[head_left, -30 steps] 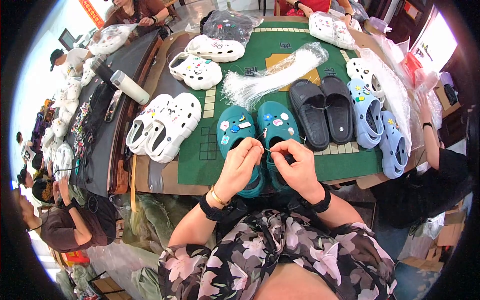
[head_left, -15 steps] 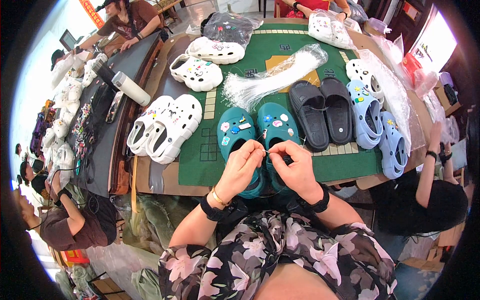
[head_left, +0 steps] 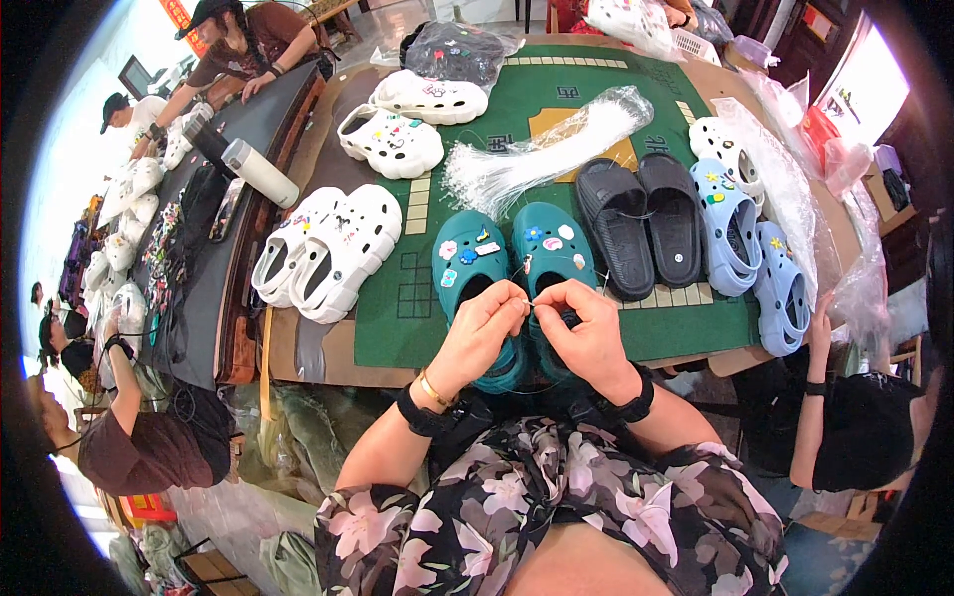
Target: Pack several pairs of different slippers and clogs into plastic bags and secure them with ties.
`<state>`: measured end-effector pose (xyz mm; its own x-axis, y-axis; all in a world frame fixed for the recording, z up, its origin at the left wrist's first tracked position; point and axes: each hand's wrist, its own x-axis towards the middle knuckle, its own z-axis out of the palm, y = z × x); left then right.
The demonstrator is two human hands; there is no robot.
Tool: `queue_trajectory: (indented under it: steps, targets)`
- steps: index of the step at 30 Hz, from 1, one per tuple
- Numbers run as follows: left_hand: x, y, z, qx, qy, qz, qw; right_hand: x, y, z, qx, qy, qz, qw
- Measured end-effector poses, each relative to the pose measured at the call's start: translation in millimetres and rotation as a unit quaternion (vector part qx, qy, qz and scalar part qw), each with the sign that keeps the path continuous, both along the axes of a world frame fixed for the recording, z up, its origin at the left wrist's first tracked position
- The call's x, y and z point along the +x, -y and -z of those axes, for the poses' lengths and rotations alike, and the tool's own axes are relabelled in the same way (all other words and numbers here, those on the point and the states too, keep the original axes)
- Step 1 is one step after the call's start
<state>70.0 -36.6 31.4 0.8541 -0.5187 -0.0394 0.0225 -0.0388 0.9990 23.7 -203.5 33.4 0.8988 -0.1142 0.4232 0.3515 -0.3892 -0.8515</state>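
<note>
Over a pair of teal clogs (head_left: 472,243) with colourful charms, my left hand (head_left: 487,323) and my right hand (head_left: 581,323) meet with thumbs and forefingers pinched together. Between the fingertips is the small pale end of a clear plastic tag loop (head_left: 529,302); its thin strand arcs faintly above the clogs. The heels of both clogs lie partly hidden behind my hands. Just beyond the clogs rests a fanned bundle of the same clear loops (head_left: 547,139). Black slides (head_left: 641,226) stand beside my right hand.
White clogs (head_left: 333,253) stand at the left, and more white clogs (head_left: 393,142) farther back. Light blue clogs (head_left: 735,238) and clear plastic bags (head_left: 785,189) line the right side. Co-workers sit around, one person's hand (head_left: 819,323) at the right table edge. A bottle (head_left: 260,174) stands on the left table.
My hands stay nearly still, fingertips still pinched together. At the right, a co-worker's arm has come down to the table edge; at the back, a bagged white clog has been lifted away.
</note>
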Motion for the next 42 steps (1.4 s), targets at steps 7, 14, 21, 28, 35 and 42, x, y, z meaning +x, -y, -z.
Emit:
queue_trajectory:
  steps: [7, 14, 21, 28, 35, 42]
  targets:
    - [0, -2, -10, -0.004, -0.078, 0.025, 0.997, 1, 1, 2, -0.001, -0.005, -0.013, 1.0]
    - [0, 0, -6, -0.011, -0.077, 0.046, 0.996, 0, 1, 2, -0.016, -0.004, -0.024, 1.0]
    - [4, -3, -5, 0.045, -0.051, 0.061, 0.996, 1, 1, 4, -0.012, -0.015, -0.026, 0.999]
    - [4, -3, -4, 0.089, 0.019, 0.055, 0.994, -2, 1, 4, 0.023, -0.075, -0.034, 0.996]
    - [4, -11, -2, 0.095, 0.076, 0.026, 0.992, -3, 5, 6, 0.022, -0.092, -0.034, 0.995]
    - [37, -108, -22, 0.349, 0.346, -0.243, 0.836, -11, 31, 1, -0.17, -0.084, -0.105, 0.976]
